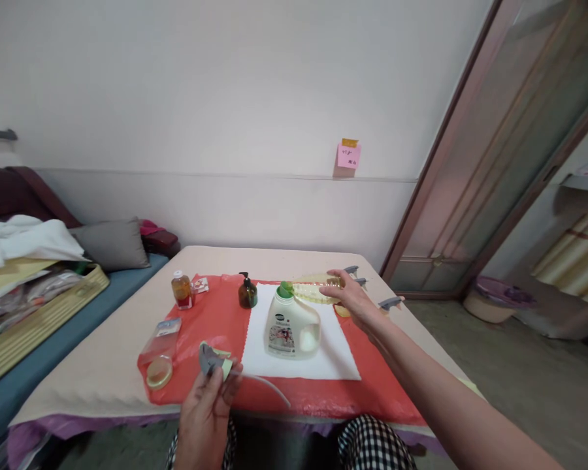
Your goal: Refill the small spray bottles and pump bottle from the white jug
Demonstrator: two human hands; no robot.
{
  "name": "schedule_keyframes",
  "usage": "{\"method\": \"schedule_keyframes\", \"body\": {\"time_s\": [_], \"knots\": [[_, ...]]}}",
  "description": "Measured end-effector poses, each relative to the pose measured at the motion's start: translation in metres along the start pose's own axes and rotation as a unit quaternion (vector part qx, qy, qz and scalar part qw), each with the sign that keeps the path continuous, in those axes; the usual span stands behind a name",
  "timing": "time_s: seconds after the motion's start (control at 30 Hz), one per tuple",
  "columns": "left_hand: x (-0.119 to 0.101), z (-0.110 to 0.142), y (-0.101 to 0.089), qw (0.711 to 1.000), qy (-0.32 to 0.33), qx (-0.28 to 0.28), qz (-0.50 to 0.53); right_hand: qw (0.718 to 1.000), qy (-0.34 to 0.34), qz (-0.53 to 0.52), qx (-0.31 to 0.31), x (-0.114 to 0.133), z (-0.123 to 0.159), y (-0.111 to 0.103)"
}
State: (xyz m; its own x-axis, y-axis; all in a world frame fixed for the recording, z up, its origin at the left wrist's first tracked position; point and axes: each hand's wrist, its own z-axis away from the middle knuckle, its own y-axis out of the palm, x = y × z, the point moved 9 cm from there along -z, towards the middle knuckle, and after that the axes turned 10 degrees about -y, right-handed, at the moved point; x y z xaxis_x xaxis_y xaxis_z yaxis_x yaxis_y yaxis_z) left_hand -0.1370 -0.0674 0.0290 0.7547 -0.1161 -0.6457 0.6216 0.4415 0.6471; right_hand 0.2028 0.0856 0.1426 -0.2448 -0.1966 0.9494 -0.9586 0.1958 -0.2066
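My left hand (210, 398) is closed around a grey pump head (210, 359) with a pale green collar. Its thin clear tube (269, 384) extends to the right over the red sheet. My right hand (347, 294) reaches across to a clear yellowish plastic bottle (308, 292) lying sideways, its fingers around the right end. In front of it, a pale green detergent jug (280, 326) stands upright on a white cloth (304, 369). A green piece (285, 287) shows at the jug's mouth; whether it belongs to the jug or the bottle I cannot tell.
On the red sheet (215, 313) stand a brown pump bottle (247, 294) and an amber bottle (181, 290). A clear jar (164, 346) lies at the left. Several grey pump heads (391, 303) lie at the right. A pink note (348, 155) hangs on the wall.
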Motion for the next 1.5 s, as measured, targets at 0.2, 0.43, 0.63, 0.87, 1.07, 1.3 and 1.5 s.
{"method": "schedule_keyframes", "body": {"time_s": [0.2, 0.43, 0.63, 0.87, 1.07, 1.3, 1.5], "knots": [[0.0, -0.002, -0.001, 1.0, 0.0, -0.003, 0.0, 0.998, -0.038, 0.039, 0.031, 0.007, -0.009, 0.005], [0.002, 0.0, 0.004, 1.0, -0.009, -0.002, 0.009, 0.983, -0.124, 0.121, 0.054, 0.045, -0.02, 0.017], [0.002, 0.0, 0.003, 1.0, -0.011, 0.007, 0.0, 0.964, -0.185, 0.166, 0.091, 0.077, -0.023, 0.035], [0.001, 0.0, -0.003, 1.0, -0.011, -0.006, 0.005, 0.956, -0.214, 0.165, 0.11, 0.086, -0.023, 0.045], [-0.001, -0.002, -0.003, 1.0, -0.005, 0.001, 0.006, 0.965, -0.211, 0.129, 0.085, 0.084, -0.02, 0.04], [-0.006, 0.0, 0.002, 1.0, 0.013, 0.002, -0.002, 0.989, -0.143, 0.023, -0.012, 0.049, -0.009, 0.007], [-0.033, 0.012, 0.035, 0.996, 0.083, -0.014, -0.032, 0.984, -0.017, -0.15, -0.09, -0.029, 0.05, -0.008]]}}
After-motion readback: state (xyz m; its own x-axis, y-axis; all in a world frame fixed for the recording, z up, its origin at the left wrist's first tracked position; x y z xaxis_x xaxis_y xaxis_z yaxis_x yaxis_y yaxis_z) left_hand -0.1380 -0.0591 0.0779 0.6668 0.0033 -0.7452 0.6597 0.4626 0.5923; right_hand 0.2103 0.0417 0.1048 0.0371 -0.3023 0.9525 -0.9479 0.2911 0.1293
